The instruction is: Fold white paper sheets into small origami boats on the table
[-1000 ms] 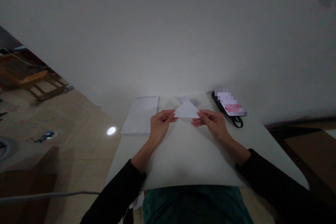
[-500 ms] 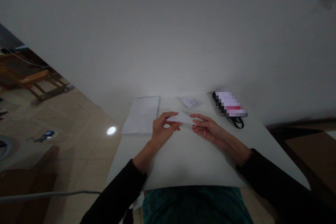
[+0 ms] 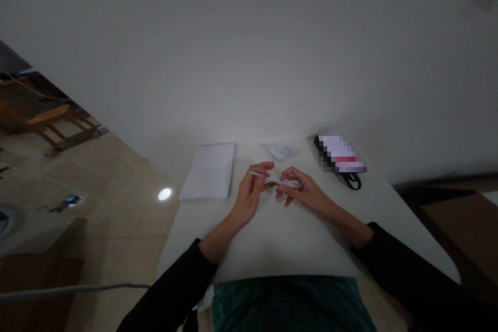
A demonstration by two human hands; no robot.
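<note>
Between both hands, above the white table [image 3: 272, 249], is a small piece of folded white paper [image 3: 274, 180], seen nearly edge-on as a thin strip. My left hand [image 3: 251, 187] pinches its left end between thumb and fingers. At the right end, my right hand [image 3: 301, 189] grips it with thumb and forefinger, the other fingers curled below. The fingers cover parts of the paper, so its full shape is hidden. Just beyond the hands lies another small folded white paper piece [image 3: 280, 152].
A stack of white paper sheets [image 3: 208, 172] lies at the table's left. To the right rests a black-edged item with a pixelated face [image 3: 340, 154] and a black strap loop [image 3: 353, 181]. A pale wall [image 3: 257, 62] rises right behind the table. A grey cable [image 3: 78, 288] runs at lower left.
The paper has turned from showing its flat face to nearly edge-on. My left hand has shifted right and my right hand slightly left, bringing them closer together.
</note>
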